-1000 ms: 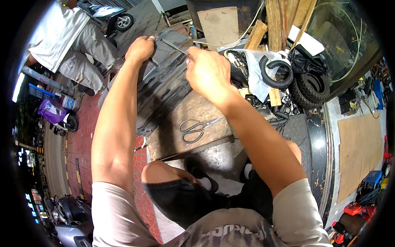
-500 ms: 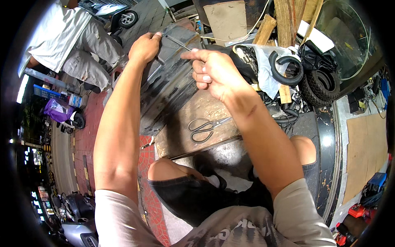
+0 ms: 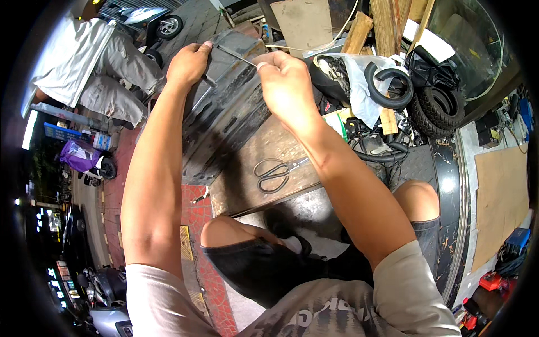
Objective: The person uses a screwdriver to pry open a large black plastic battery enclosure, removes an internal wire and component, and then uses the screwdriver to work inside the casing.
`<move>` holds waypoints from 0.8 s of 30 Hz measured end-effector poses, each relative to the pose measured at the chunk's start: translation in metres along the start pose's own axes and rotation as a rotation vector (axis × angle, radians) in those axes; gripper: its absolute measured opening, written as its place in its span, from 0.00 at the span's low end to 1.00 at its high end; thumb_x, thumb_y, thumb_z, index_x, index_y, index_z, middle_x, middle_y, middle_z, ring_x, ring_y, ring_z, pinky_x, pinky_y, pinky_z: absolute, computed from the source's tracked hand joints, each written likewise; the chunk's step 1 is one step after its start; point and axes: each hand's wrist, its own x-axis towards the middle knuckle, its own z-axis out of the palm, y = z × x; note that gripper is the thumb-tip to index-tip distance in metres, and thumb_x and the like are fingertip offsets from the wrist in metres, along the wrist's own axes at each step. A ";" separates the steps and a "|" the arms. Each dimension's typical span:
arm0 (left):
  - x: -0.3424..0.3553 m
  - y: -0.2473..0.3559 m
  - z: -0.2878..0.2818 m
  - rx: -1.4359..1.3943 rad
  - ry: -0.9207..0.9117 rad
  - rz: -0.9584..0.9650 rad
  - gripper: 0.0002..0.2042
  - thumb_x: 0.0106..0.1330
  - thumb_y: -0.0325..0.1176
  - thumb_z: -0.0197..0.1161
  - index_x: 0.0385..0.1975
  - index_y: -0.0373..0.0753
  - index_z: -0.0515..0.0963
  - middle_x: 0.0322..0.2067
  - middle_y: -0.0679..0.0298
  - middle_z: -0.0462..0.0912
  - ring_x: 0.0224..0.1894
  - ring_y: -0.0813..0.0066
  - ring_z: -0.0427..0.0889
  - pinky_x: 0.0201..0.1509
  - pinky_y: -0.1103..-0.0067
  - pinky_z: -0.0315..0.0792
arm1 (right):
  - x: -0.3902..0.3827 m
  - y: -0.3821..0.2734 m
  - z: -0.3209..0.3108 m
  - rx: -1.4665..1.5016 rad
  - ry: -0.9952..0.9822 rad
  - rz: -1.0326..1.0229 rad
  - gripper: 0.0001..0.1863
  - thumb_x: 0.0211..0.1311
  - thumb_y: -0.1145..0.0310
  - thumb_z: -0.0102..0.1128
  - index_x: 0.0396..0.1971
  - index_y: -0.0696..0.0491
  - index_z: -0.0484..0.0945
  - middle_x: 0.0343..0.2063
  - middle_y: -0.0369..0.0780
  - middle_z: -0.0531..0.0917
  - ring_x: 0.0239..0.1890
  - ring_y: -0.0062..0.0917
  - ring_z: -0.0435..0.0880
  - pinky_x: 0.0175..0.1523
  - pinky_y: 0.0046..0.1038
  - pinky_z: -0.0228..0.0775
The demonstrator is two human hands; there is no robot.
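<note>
My right hand (image 3: pixel 285 78) is closed, thumb and fingers pinching the near end of a thin metal rod (image 3: pixel 234 54). The rod slants up and left across a dark, worn sheet (image 3: pixel 224 109). At the sheet's far left, my left hand (image 3: pixel 190 63) is curled closed with its thumb toward the rod's far end; what its fingers grip is hidden. A short dark bar (image 3: pixel 210 82) sticks out beside that hand. The sheet lies over a scuffed wooden board (image 3: pixel 241 188). On this board, nearer me, rest black-handled scissors (image 3: pixel 273 175).
Right of the board are piled a black inner tube (image 3: pixel 387 90), tyres (image 3: pixel 441 112), a plastic bag (image 3: pixel 364 92) and cables. Timber pieces (image 3: pixel 387 25) stand behind. At the left a person in grey trousers (image 3: pixel 115 101) bends near a parked scooter (image 3: pixel 147 19). My knees flank the board's near edge.
My right hand has turned and shifted slightly left; its index finger, stretched out before, is now folded in on the rod. My left hand has moved a little left.
</note>
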 end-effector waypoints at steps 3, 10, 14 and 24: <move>0.002 -0.009 0.001 -0.002 -0.023 -0.014 0.31 0.78 0.58 0.58 0.61 0.33 0.83 0.55 0.45 0.88 0.61 0.53 0.85 0.67 0.69 0.72 | -0.009 -0.007 -0.008 -0.495 0.025 -0.561 0.09 0.66 0.72 0.63 0.42 0.61 0.85 0.34 0.51 0.88 0.38 0.51 0.88 0.49 0.47 0.81; -0.003 0.004 -0.001 -0.002 -0.017 -0.021 0.31 0.76 0.57 0.59 0.61 0.33 0.84 0.57 0.46 0.88 0.63 0.54 0.84 0.69 0.70 0.71 | -0.014 0.000 0.005 -0.099 0.194 -0.481 0.12 0.73 0.62 0.65 0.37 0.57 0.83 0.32 0.50 0.87 0.33 0.47 0.89 0.38 0.43 0.79; 0.004 -0.006 -0.001 -0.009 -0.070 -0.025 0.34 0.75 0.62 0.55 0.63 0.37 0.83 0.60 0.46 0.86 0.67 0.48 0.81 0.72 0.64 0.70 | -0.017 0.001 0.020 -0.120 0.337 -0.380 0.13 0.78 0.59 0.60 0.41 0.55 0.82 0.28 0.50 0.88 0.31 0.50 0.89 0.38 0.46 0.78; -0.002 0.002 0.000 -0.016 -0.030 -0.007 0.31 0.76 0.58 0.57 0.61 0.34 0.83 0.58 0.46 0.87 0.63 0.52 0.84 0.70 0.67 0.71 | -0.023 0.017 0.017 -0.208 0.333 -0.468 0.09 0.74 0.71 0.59 0.49 0.57 0.75 0.35 0.52 0.87 0.37 0.53 0.88 0.40 0.50 0.76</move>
